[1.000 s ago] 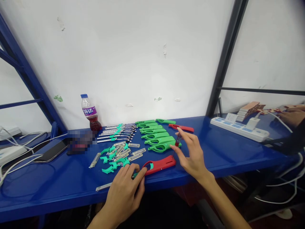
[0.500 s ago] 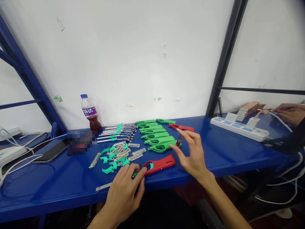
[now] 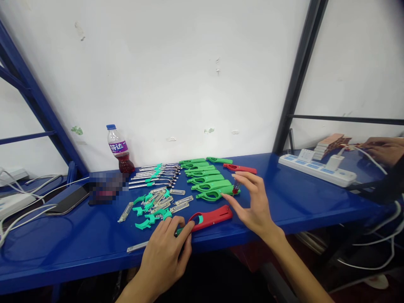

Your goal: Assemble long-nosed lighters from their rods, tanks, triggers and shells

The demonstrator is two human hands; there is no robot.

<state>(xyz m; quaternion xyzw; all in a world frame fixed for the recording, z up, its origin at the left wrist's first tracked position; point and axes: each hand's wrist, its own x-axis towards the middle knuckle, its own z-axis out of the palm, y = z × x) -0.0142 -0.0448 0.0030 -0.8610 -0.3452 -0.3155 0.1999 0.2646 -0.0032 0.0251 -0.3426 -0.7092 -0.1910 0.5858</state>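
Note:
A red utility lighter [image 3: 213, 217] lies near the front edge of the blue table, with its metal barrel [image 3: 137, 246] pointing left. My left hand [image 3: 170, 242] is closed over the lighter's neck and trigger end, pinning it to the table. Above the lighter's right end, my right hand [image 3: 254, 202] has its fingers curled around a small screwdriver [image 3: 236, 187] with a clear and red handle. The thumb stands somewhat away from the handle, and the screwdriver's tip is hard to make out. Behind the lighter lie several green lighter shells [image 3: 210, 179] in a row.
Left of the shells are metal barrels with wires [image 3: 151, 179], clear fuel tanks [image 3: 181, 206] and teal triggers [image 3: 143, 225]. A drink bottle [image 3: 118, 147] and a phone [image 3: 67, 199] stand further left. Another red lighter shell [image 3: 240, 168] lies behind; a power strip [image 3: 317, 170] is right, near another person's hand [image 3: 385, 149].
My right hand has shifted slightly left, and its thumb has moved away from the screwdriver's handle. My left hand and the red lighter stay where they were.

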